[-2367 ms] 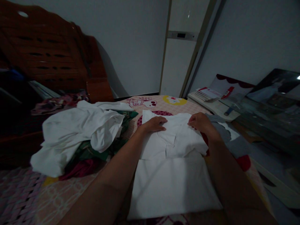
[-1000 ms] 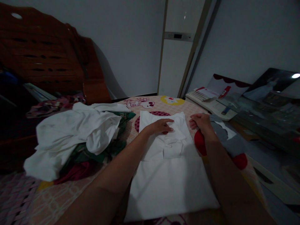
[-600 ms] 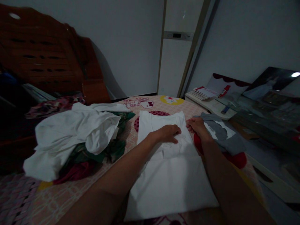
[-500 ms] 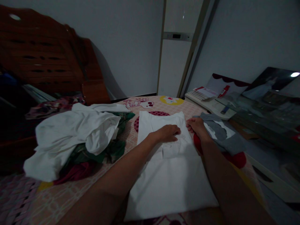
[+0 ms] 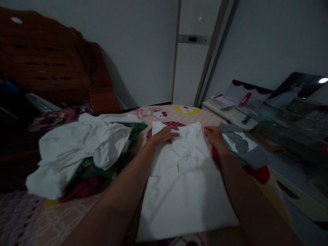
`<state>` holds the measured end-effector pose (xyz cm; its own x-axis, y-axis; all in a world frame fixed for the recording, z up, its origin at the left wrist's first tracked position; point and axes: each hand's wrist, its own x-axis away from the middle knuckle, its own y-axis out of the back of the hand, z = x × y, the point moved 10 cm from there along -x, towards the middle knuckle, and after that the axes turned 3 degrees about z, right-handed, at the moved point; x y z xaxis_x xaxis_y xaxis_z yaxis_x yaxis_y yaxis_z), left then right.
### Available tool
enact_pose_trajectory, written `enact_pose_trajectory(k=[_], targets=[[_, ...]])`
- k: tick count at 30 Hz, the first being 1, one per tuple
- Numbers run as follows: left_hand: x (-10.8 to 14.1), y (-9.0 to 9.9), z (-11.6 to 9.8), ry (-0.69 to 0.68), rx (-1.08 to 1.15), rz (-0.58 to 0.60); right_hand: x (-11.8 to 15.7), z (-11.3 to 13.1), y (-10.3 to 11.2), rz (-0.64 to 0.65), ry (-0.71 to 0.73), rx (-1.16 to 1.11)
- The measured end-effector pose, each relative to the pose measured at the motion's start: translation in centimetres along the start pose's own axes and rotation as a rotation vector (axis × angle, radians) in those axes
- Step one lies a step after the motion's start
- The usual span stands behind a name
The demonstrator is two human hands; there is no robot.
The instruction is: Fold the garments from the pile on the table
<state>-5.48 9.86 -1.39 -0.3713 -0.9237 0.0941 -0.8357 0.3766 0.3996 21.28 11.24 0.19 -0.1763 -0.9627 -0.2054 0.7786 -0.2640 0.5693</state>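
A white shirt [image 5: 184,198] lies partly folded on the patterned cloth in front of me, its lower part doubled up and a small folded flap in its middle. My left hand [image 5: 166,134] rests on the upper left of the shirt with its fingers spread. At the shirt's upper right edge is my right hand [image 5: 214,136], fingertips stretched toward the fabric and touching or almost touching it. Just right of that hand lies a folded grey garment [image 5: 242,147] with white patches.
To the left is a heap with a white garment [image 5: 74,147] over green and dark red cloth. A wooden chair back [image 5: 48,65] rises behind it. On the right stand a glass shelf [image 5: 276,126] and papers [image 5: 221,101]. A tall white cabinet unit [image 5: 191,71] stands at the back.
My left hand has slid leftward across the shirt, from its middle to its upper left, uncovering the small flap. My right hand stays by the right edge, its fingers now straighter.
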Motion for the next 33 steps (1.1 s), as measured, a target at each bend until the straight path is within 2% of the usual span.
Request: enact_pose_trajectory(k=[3, 6, 11, 15, 18, 22, 28, 30, 33], targets=[[-0.3, 0.5, -0.7, -0.047, -0.153, -0.062, -0.2, 1.0, -1.2, 0.089, 0.148, 0.131], [-0.3, 1.6, -0.8, -0.064, -0.288, -0.132, -0.5, 0.6, -2.6, 0.193, 0.178, 0.193], [-0.1, 2.0, 0.2, 0.02, -0.329, -0.093, -1.0, 0.4, -4.3, 0.294, 0.234, 0.277], [-0.2, 1.7, -0.1, -0.015, -0.343, -0.095, -0.9, 0.9, -4.9, 0.282, 0.291, 0.409], [-0.2, 1.4, -0.1, -0.028, -0.332, -0.088, -0.6, 1.3, -4.8, 0.186, 0.336, 0.56], [-0.2, 1.3, 0.4, 0.029, -0.331, -0.104, -0.1, 1.2, -4.9, 0.077, 0.332, 0.726], [-0.2, 2.0, -0.3, -0.011, -0.489, -0.21, 0.0, 0.5, -5.5, 0.136, 0.27, 0.691], [-0.2, 2.0, -0.1, -0.001, -0.475, -0.205, 0.2, 1.1, -5.5, 0.132, 0.334, 0.644], [-0.2, 1.9, 0.0, 0.012, -0.448, -0.192, 0.7, 1.8, -7.1, 0.25, 0.473, 0.595]])
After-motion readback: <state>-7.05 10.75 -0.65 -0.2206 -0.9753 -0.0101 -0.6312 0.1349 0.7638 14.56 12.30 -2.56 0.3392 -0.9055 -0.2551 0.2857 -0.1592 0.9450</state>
